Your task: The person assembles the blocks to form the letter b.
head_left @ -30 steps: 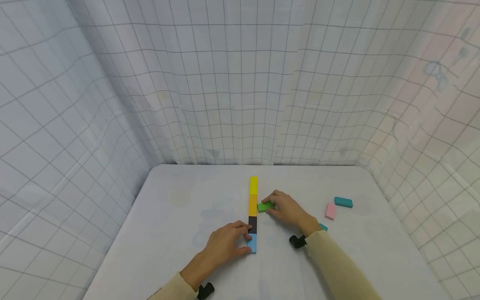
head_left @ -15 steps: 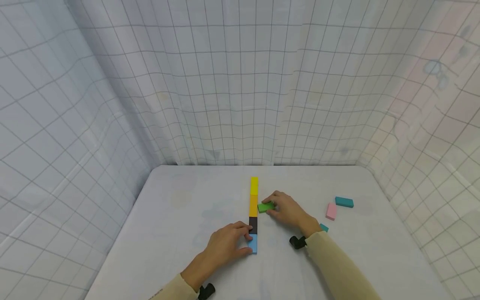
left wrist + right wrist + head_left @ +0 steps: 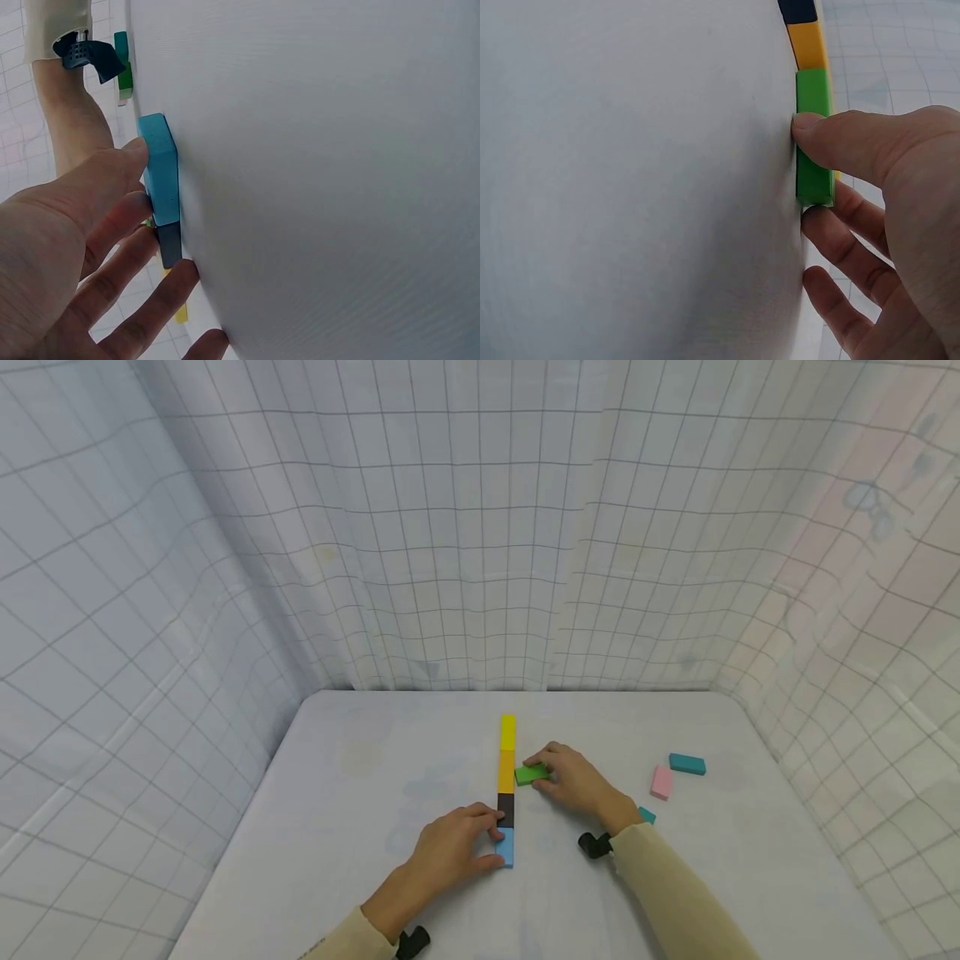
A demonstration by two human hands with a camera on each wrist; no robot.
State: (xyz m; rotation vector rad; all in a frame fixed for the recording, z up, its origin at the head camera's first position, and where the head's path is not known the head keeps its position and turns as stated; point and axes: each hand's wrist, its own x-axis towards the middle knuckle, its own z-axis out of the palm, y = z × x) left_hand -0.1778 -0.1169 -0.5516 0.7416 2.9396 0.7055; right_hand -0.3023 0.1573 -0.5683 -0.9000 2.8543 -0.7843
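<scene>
A straight row of blocks runs away from me on the white table: a light blue block, a black block, an orange block and a yellow block. My left hand holds the light blue block by its left side, thumb near its close end; another fingertip touches the black block. To the right of the row, my right hand pinches a green block between thumb and fingers. The green block lies crosswise, one end at the orange block's right side.
A pink block and a dark teal block lie on the right of the table. Another teal block is partly hidden by my right wrist. White gridded curtains surround the table at the back and sides.
</scene>
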